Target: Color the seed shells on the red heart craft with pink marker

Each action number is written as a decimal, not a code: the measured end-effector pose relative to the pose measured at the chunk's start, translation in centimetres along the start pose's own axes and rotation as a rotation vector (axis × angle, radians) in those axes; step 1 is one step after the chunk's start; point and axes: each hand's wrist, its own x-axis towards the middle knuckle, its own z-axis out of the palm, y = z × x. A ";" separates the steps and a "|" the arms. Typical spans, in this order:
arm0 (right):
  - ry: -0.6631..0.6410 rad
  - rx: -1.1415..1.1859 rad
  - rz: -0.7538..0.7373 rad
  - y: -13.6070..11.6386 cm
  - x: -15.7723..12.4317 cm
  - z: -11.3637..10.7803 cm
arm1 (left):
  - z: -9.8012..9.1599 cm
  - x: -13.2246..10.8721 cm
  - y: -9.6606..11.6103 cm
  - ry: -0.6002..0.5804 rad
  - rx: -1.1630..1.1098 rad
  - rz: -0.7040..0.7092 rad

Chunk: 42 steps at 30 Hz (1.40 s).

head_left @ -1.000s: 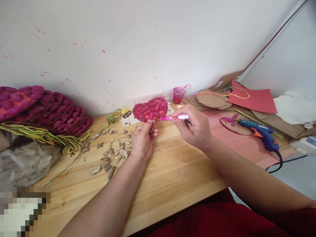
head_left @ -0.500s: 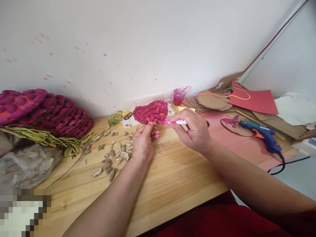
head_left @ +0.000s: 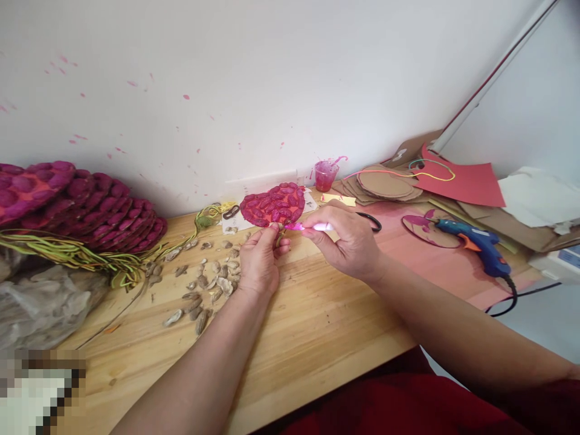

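Pinched at its near edge in my left hand (head_left: 260,257) is a magenta-painted piece covered with peanut shells (head_left: 274,205). It is rounded, with a bare reddish patch between the shells. My right hand (head_left: 347,238) is closed around a white-handled paintbrush (head_left: 321,227) whose pink tip points left, at the piece's lower edge by my left fingers. Whether the tip touches the shells I cannot tell. Behind the hands stands a clear cup of pink paint (head_left: 325,178). Loose peanut shells (head_left: 215,278) are scattered left of my left hand.
A stack of magenta shell-covered discs (head_left: 95,205) with yellow-green cords (head_left: 90,254) stands at left, above a plastic bag (head_left: 58,302). On the right are cardboard discs (head_left: 385,184), red paper (head_left: 466,184) and a blue glue gun (head_left: 487,244). The paint-splashed wall (head_left: 254,78) closes off the back.
The whole view has shifted slightly, so things appear a little further left. Both hands keep their grips, and a black loop now shows more behind my right hand.
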 end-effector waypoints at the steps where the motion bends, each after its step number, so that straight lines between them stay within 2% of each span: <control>1: -0.002 -0.007 0.001 0.0 0.0 0.0 | 0.0 0.0 0.0 0.003 -0.002 -0.002; 25: -0.006 -0.032 -0.010 0.0 0.1 0.0 | 0.1 0.0 0.2 0.028 -0.004 -0.027; 29: -0.006 -0.009 -0.028 -0.1 0.1 0.0 | -0.1 0.1 0.0 0.002 -0.003 -0.028; 42: -0.020 -0.035 -0.038 -0.1 0.0 0.2 | -0.2 0.1 -0.2 -0.001 0.003 0.008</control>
